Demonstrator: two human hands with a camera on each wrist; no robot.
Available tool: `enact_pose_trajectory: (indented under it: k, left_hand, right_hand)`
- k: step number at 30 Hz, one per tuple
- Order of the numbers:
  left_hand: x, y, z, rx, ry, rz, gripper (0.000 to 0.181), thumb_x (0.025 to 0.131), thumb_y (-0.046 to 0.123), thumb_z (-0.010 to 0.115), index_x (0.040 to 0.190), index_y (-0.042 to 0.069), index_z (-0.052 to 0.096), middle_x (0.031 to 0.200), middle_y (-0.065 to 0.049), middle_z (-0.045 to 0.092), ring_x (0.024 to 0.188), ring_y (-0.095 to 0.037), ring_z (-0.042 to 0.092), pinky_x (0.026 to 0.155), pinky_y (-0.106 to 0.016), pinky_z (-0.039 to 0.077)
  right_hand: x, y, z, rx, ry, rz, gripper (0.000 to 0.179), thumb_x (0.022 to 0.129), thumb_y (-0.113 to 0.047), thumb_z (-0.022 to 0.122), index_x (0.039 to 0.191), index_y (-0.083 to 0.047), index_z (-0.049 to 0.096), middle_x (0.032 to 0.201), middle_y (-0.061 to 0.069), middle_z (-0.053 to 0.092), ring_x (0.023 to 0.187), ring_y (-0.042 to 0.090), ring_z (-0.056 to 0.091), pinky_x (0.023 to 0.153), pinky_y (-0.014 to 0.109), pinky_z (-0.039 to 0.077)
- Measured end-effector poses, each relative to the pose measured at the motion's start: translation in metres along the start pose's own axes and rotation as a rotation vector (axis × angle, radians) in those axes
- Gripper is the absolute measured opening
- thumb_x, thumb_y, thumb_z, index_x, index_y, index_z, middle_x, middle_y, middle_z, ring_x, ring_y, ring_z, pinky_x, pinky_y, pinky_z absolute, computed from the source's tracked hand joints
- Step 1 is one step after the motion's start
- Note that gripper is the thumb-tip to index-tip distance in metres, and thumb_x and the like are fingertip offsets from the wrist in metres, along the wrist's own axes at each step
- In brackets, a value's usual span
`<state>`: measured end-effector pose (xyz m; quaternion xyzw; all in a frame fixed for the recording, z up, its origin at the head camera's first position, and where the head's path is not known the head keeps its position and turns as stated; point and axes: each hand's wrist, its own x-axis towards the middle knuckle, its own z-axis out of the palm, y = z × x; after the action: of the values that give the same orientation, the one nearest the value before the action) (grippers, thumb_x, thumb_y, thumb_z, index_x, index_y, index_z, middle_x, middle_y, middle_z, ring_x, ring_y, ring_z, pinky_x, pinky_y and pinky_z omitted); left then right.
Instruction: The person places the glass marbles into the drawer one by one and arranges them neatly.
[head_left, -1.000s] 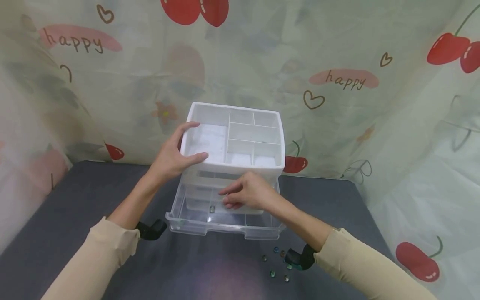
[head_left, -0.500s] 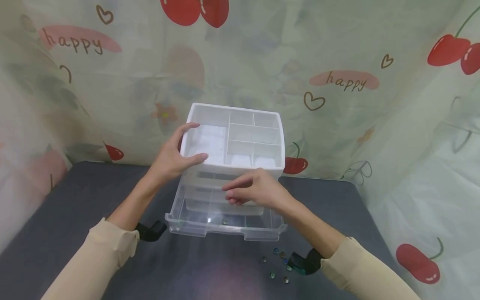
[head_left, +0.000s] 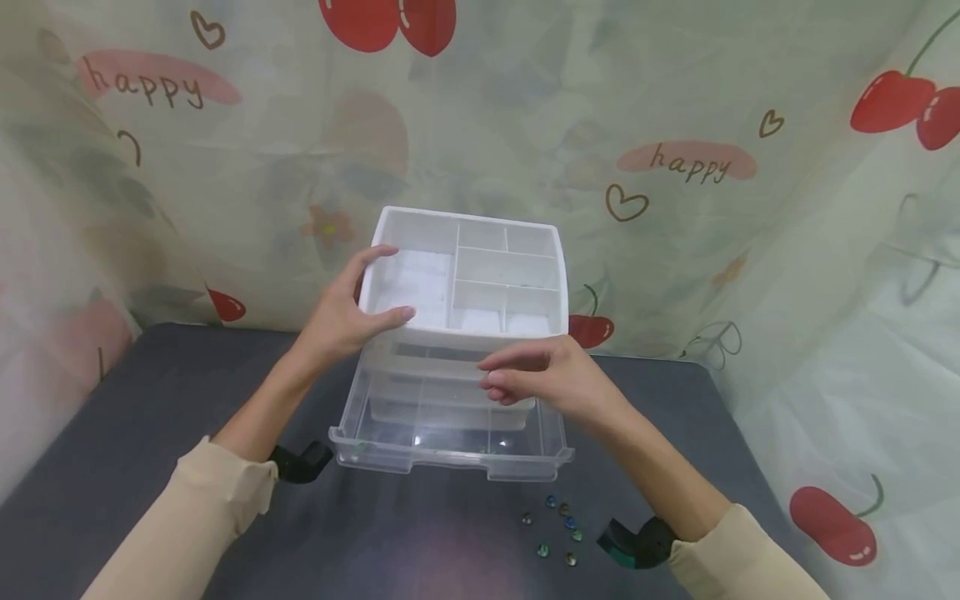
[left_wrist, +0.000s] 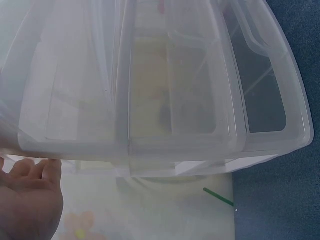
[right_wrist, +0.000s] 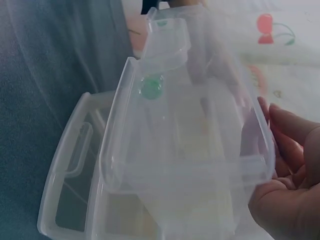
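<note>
A plastic drawer organizer has a white divided top tray [head_left: 416, 287] and a clear drawer [head_left: 453, 437] pulled out toward me. My left hand [head_left: 341, 312] grips the organizer at the tray's left side, thumb and index finger over the rim. In the left wrist view its other fingertips press against the outer wall. My right hand [head_left: 551, 379] hovers over the drawer's right part, fingers loosely bent, with nothing visible between them. Through the clear drawer front, the right wrist view shows a green marble [right_wrist: 151, 86] inside.
Several small glass marbles [head_left: 569, 523] lie on the dark table [head_left: 300, 533] at the front right of the organizer. A printed cherry curtain [head_left: 480, 133] hangs behind. Black wrist cameras sit at both forearms, the right one [head_left: 637, 543] near the marbles.
My right hand has moved right across the drawer. A marble in the drawer rolled forward and right, then went out of sight in the head view. My left hand stays put.
</note>
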<state>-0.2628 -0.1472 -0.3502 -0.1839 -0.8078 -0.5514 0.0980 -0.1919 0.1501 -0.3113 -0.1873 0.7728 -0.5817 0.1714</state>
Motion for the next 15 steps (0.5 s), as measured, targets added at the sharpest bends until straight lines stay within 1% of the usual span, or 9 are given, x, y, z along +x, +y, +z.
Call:
enact_pose_trajectory:
  k: [3, 7, 10, 12, 15]
  left_hand:
    - [0.0, 0.0, 0.0, -0.005, 0.002, -0.003, 0.079, 0.082, 0.02, 0.083, 0.149, 0.025, 0.041, 0.154, -0.006, 0.034, 0.128, -0.027, 0.043, 0.097, -0.049, 0.039]
    - [0.0, 0.001, 0.001, -0.01, 0.0, -0.002, 0.08, 0.082, 0.019, 0.083, 0.149, 0.025, 0.04, 0.153, -0.008, 0.035, 0.123, -0.028, 0.046, 0.094, -0.049, 0.04]
    - [-0.001, 0.0, 0.001, -0.009, -0.001, -0.003, 0.08, 0.082, 0.018, 0.083, 0.149, 0.024, 0.04, 0.154, -0.008, 0.034, 0.129, -0.028, 0.043, 0.097, -0.049, 0.039]
    - [-0.001, 0.0, 0.001, -0.012, -0.002, -0.002, 0.081, 0.081, 0.017, 0.083, 0.15, 0.023, 0.04, 0.155, -0.007, 0.033, 0.132, -0.028, 0.04, 0.099, -0.05, 0.037]
    - [-0.001, -0.001, 0.001, -0.023, -0.004, -0.001, 0.082, 0.081, 0.015, 0.083, 0.15, 0.021, 0.039, 0.155, -0.007, 0.032, 0.133, -0.028, 0.039, 0.1, -0.05, 0.036]
  right_hand:
    - [-0.006, 0.003, -0.006, 0.021, 0.016, -0.022, 0.024, 0.089, -0.012, 0.076, 0.111, -0.003, 0.074, 0.099, 0.023, 0.072, 0.085, 0.026, 0.072, 0.08, 0.041, 0.057]
    - [-0.014, 0.007, -0.013, 0.036, 0.044, -0.031, 0.025, 0.089, -0.01, 0.075, 0.112, 0.0, 0.073, 0.098, 0.019, 0.073, 0.084, 0.025, 0.072, 0.08, 0.041, 0.057]
    - [-0.021, 0.011, -0.018, 0.044, 0.068, -0.039, 0.025, 0.089, -0.009, 0.074, 0.112, 0.002, 0.072, 0.097, 0.015, 0.074, 0.084, 0.024, 0.072, 0.08, 0.041, 0.057]
    - [-0.025, 0.014, -0.021, 0.044, 0.081, -0.048, 0.025, 0.09, -0.008, 0.073, 0.112, 0.003, 0.072, 0.098, 0.014, 0.074, 0.083, 0.023, 0.072, 0.079, 0.04, 0.057]
    - [-0.03, 0.019, -0.026, 0.051, 0.099, -0.053, 0.026, 0.09, -0.007, 0.072, 0.113, 0.006, 0.07, 0.098, 0.013, 0.074, 0.083, 0.021, 0.072, 0.078, 0.039, 0.057]
